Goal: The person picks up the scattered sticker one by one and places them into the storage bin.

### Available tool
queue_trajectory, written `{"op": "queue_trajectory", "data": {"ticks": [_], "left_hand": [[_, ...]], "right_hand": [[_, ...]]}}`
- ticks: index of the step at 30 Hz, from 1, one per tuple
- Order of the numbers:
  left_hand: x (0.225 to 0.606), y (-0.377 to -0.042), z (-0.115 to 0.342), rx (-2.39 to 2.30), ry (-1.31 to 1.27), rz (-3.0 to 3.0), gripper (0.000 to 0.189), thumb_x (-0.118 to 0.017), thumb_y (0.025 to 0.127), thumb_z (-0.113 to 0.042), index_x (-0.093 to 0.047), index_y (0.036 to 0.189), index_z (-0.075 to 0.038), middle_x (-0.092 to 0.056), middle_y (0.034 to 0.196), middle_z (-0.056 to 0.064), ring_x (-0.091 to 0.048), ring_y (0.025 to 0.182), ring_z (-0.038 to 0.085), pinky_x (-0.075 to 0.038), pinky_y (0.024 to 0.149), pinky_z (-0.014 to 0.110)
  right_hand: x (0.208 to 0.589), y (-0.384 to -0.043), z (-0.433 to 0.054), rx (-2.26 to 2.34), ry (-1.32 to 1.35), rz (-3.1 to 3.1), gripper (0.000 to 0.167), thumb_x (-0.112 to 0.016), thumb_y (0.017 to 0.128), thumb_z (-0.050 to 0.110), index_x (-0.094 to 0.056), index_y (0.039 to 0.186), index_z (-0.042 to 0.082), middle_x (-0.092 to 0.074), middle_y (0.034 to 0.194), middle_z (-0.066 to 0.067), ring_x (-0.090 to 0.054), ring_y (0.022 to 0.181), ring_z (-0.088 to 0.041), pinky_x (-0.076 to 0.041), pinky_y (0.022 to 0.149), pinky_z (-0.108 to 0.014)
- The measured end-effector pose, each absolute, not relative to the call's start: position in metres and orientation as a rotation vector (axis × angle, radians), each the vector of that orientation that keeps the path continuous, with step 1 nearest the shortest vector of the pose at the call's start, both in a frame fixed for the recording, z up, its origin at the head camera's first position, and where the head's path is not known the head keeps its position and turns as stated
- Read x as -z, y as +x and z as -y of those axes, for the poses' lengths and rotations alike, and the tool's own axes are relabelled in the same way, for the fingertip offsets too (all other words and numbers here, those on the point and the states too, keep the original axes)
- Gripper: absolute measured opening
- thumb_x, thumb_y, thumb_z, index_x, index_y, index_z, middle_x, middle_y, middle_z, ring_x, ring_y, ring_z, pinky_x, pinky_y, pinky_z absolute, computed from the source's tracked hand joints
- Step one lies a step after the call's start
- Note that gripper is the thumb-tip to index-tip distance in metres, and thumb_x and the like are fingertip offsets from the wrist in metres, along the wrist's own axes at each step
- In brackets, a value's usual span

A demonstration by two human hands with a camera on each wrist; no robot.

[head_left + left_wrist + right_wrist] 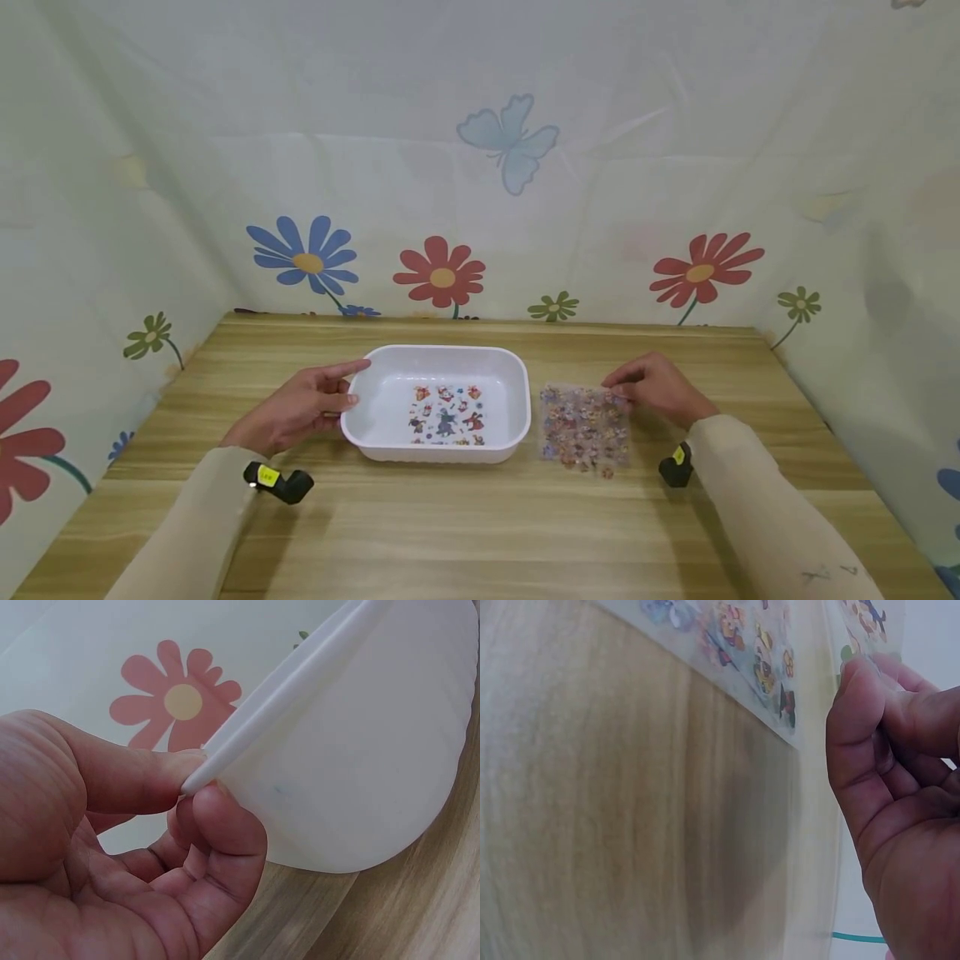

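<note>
My left hand (303, 406) pinches the left rim of a white plastic tub (435, 454), which stands on the table. In the left wrist view the thumb lies on one side of the rim (277, 712) and the fingers on the other. Inside the tub lies a clear sticker sheet (446, 417) printed with small colourful cartoon figures. To the right of the tub are more clear sticker sheets (585, 425), apparently overlapping. My right hand (660, 390) pinches a sticker sheet (866, 622) at its edge, and another sheet (742, 660) shows below it. How many sheets overlap I cannot tell.
The wood-grain table (465, 533) runs back to a pale cloth wall (637, 208) printed with flowers and a butterfly. Similar cloth stands at the left and right sides. A small black camera (281, 482) is worn on each wrist.
</note>
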State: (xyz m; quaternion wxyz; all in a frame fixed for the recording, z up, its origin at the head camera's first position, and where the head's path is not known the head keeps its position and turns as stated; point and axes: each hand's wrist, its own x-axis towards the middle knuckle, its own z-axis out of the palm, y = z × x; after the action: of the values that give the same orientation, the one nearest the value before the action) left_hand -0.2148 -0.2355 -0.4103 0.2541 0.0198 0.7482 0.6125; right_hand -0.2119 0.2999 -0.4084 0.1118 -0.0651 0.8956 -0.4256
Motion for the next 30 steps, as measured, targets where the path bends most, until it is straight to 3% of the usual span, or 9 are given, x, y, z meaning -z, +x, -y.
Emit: {"op": "queue_trajectory", "data": {"ticks": [15, 30], "left_hand": [[0.41, -0.214, 0.235, -1.67, 0.089, -2.029, 0.071, -0.064, 0.102, -0.008, -0.031, 0.165, -0.018, -0.048, 0.113, 0.009, -0.061, 0.101, 0.024, -0.062, 0.088, 0.03], [0.411, -0.216, 0.237, -1.672, 0.101, -2.008, 0.072, -0.064, 0.102, -0.008, -0.03, 0.165, -0.018, -0.051, 0.118, 0.011, -0.062, 0.105, 0.026, -0.062, 0.093, 0.034]], "right_hand": [[0.396, -0.213, -0.302, 1.239, -0.219, -2.62, 0.023, -0.059, 0.101, -0.001, -0.076, 0.116, -0.004, -0.075, 0.107, -0.019, -0.067, 0.077, -0.017, -0.06, 0.073, -0.03], [0.383, -0.214, -0.301, 1.21, -0.178, -2.63, 0.025, -0.058, 0.101, 0.001, -0.077, 0.117, -0.002, -0.073, 0.118, -0.02, -0.067, 0.086, -0.021, -0.06, 0.077, -0.029]]}}
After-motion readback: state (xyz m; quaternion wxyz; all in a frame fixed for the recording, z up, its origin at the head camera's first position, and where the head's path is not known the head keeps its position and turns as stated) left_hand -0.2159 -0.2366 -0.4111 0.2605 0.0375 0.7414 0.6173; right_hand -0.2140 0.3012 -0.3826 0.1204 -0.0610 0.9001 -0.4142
